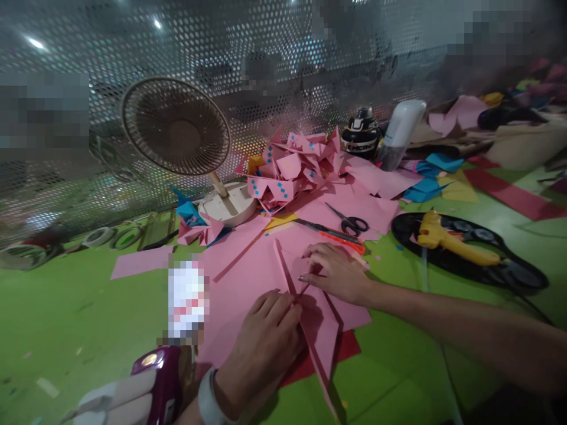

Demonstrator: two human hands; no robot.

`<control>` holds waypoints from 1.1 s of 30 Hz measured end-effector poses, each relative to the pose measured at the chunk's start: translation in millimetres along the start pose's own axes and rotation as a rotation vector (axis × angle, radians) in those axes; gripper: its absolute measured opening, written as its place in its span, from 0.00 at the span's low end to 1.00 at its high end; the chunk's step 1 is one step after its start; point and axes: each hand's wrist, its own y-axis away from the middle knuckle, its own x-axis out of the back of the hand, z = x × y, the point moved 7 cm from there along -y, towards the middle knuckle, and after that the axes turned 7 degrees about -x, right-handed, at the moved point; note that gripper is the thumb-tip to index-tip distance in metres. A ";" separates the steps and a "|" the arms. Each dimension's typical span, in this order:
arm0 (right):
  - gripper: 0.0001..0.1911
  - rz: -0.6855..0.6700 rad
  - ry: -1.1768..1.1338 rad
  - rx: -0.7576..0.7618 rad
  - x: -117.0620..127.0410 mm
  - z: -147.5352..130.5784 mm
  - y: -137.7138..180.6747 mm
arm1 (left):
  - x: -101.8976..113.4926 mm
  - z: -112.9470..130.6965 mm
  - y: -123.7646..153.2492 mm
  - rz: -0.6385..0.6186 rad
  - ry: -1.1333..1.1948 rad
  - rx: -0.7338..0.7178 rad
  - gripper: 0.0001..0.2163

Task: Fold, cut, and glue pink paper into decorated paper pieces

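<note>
A folded piece of pink paper [322,339] lies at an angle in front of me, over a larger pink sheet and a bit of red paper [349,347]. My left hand [268,333], with a pale band on its wrist, is closed on the folded paper's near left edge, fingertips curled at the crease. Just beyond it, my right hand [334,271] rests palm down over the paper, thumb apart from the bent fingers. Close to its fingertips lie an orange-handled cutter [345,239] and black scissors [352,224].
A fan [177,127] stands at the back left beside a heap of pink folded papers [296,165]. A yellow glue gun [456,239] lies on a black tray at right. Tape rolls [126,238] sit far left; a purple object [162,378] with a pixelated top stands near left.
</note>
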 end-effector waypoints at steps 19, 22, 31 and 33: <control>0.15 -0.022 -0.018 -0.022 2.1 -4.8 -0.9 | -2.8 0.1 -0.7 0.018 -0.005 0.006 0.16; 0.15 -0.029 -0.006 -0.033 3.1 -4.8 -0.9 | -1.4 1.7 -1.5 0.008 -0.019 -0.026 0.15; 0.16 -0.006 0.006 -0.016 1.8 -4.7 -2.3 | -0.7 0.8 -1.2 0.000 0.017 -0.016 0.12; 0.16 -0.007 0.016 -0.012 1.4 -4.8 -2.3 | -0.9 0.9 -1.1 -0.001 0.013 -0.016 0.12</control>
